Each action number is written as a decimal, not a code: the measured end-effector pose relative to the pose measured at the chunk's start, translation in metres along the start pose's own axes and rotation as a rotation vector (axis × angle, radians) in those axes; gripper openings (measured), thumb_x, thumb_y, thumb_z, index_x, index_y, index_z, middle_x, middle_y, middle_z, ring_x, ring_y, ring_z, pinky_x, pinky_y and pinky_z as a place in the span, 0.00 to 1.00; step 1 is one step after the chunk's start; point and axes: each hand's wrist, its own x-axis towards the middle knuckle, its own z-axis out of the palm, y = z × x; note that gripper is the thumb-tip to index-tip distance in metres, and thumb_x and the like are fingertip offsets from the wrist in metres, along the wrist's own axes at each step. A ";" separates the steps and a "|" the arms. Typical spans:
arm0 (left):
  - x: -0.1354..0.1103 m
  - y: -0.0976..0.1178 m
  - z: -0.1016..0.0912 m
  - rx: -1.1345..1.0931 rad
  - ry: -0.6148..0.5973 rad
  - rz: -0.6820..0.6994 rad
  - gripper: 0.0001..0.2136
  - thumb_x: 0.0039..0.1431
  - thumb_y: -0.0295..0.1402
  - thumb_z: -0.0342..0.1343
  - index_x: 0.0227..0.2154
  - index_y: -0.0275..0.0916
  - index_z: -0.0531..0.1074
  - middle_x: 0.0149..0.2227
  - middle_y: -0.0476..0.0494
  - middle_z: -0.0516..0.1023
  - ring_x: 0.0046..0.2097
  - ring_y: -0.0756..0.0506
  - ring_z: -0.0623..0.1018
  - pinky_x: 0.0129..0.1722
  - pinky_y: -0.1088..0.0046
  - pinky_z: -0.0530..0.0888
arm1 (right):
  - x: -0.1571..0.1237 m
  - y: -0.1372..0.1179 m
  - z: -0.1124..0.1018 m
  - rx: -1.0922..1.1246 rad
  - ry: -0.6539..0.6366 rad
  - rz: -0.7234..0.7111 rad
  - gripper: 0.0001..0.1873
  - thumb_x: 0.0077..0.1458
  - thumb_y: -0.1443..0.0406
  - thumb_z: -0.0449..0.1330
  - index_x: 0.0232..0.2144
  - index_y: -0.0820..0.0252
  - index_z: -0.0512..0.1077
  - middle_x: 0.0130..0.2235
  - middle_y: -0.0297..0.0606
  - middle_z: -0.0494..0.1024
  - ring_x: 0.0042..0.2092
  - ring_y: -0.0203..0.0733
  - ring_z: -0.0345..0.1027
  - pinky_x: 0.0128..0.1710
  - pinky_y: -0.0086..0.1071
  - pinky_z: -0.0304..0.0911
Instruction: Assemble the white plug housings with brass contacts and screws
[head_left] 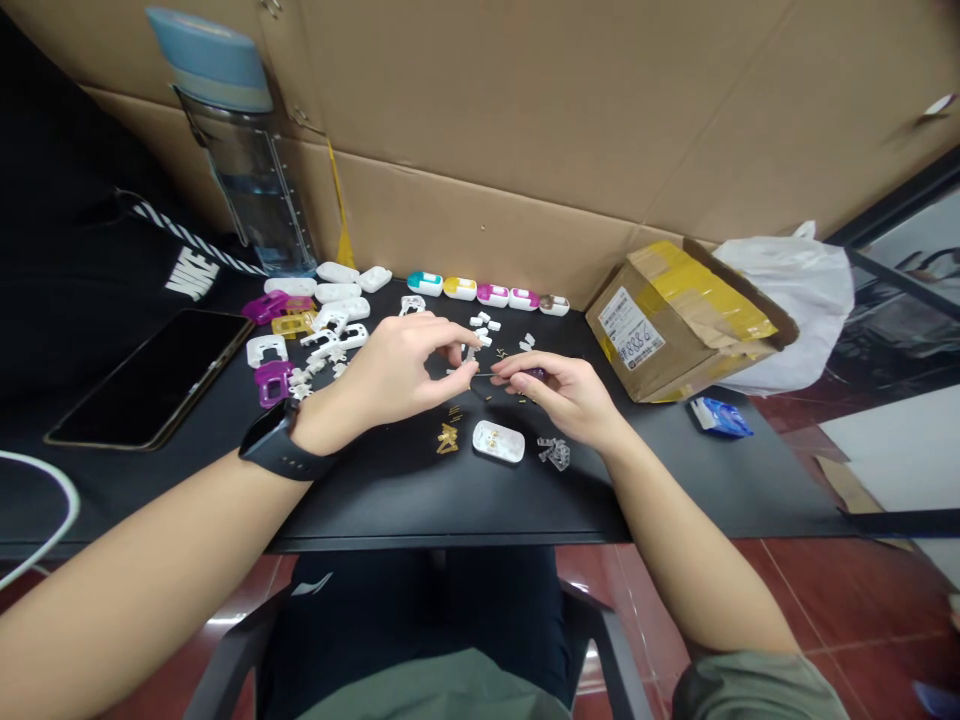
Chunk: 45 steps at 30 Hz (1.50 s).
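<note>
Purple-handled tool [534, 374] pinched in right hand [559, 392], thin metal tip just beside small white plastic part [471, 352], that part pinched by left hand [390, 375], both hands over black desk [450, 510], brass pins [448, 438] and white plastic shell [498, 441] just below

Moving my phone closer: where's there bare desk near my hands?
Bare desk runs along the front edge, below the white tray and clear pieces. Another patch lies past the right hand, before the box. Beyond the left hand, white parts crowd.
</note>
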 end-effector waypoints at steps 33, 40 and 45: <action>-0.002 -0.003 0.002 0.002 -0.024 -0.009 0.07 0.69 0.33 0.65 0.46 0.39 0.84 0.34 0.50 0.86 0.36 0.46 0.82 0.43 0.68 0.75 | -0.002 0.004 -0.011 -0.087 0.086 0.019 0.17 0.71 0.50 0.67 0.44 0.56 0.85 0.40 0.40 0.90 0.40 0.44 0.87 0.42 0.37 0.80; -0.003 -0.005 0.004 -0.008 -0.069 -0.007 0.07 0.69 0.34 0.65 0.45 0.39 0.84 0.34 0.50 0.86 0.36 0.46 0.82 0.42 0.68 0.75 | -0.002 0.002 -0.012 -0.110 0.126 -0.018 0.17 0.71 0.50 0.67 0.42 0.56 0.85 0.39 0.39 0.89 0.39 0.44 0.86 0.41 0.36 0.78; -0.004 -0.006 0.007 -0.029 -0.079 0.009 0.07 0.69 0.33 0.64 0.45 0.38 0.84 0.34 0.49 0.86 0.36 0.46 0.82 0.43 0.68 0.76 | 0.001 0.002 -0.009 -0.115 0.113 -0.049 0.14 0.72 0.52 0.66 0.45 0.55 0.85 0.42 0.39 0.90 0.41 0.43 0.85 0.43 0.36 0.77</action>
